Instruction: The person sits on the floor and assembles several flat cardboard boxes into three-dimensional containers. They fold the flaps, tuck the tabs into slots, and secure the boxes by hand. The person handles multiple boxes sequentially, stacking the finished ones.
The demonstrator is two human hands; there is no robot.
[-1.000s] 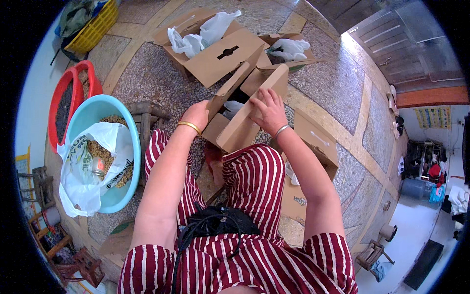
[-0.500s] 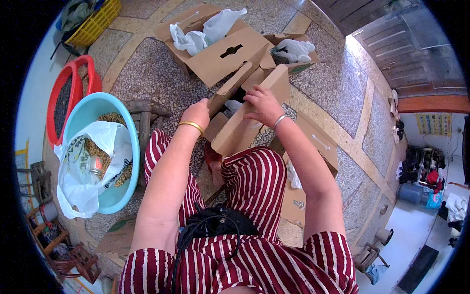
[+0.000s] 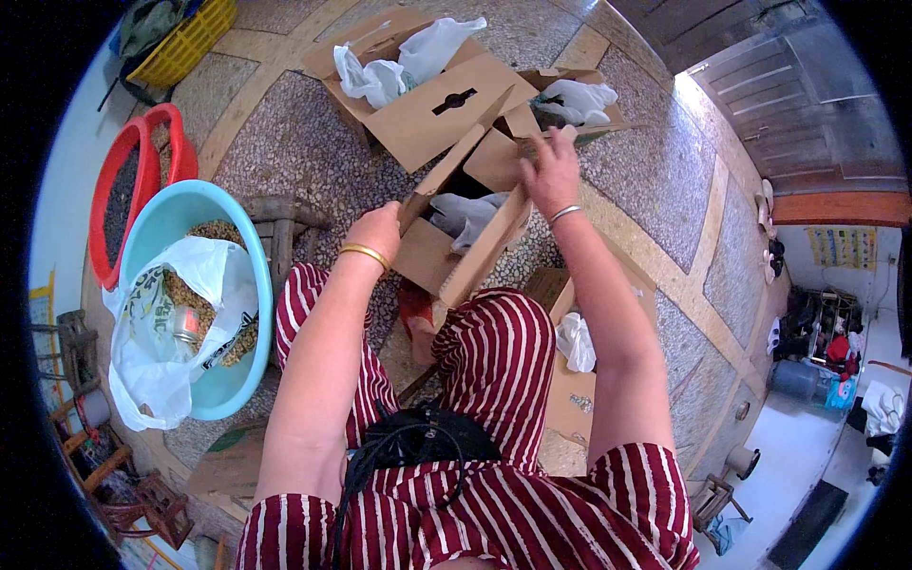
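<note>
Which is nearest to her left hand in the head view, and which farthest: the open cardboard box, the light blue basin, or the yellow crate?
From the left hand:
1. Open cardboard box, touched by the hand, just to its right.
2. Light blue basin, to the left on the floor.
3. Yellow crate, farthest, at the upper left.

I see my left hand gripping a flap of a matt brown cardboard box, its surface dull and papery, with soft grey cloth inside. My right hand, with a shiny metal bangle at the wrist, hovers over thin, crinkled white plastic bags. The floor looks like rough speckled stone, the turquoise basin is smooth glossy plastic, and my striped trousers are woven cloth.
</note>
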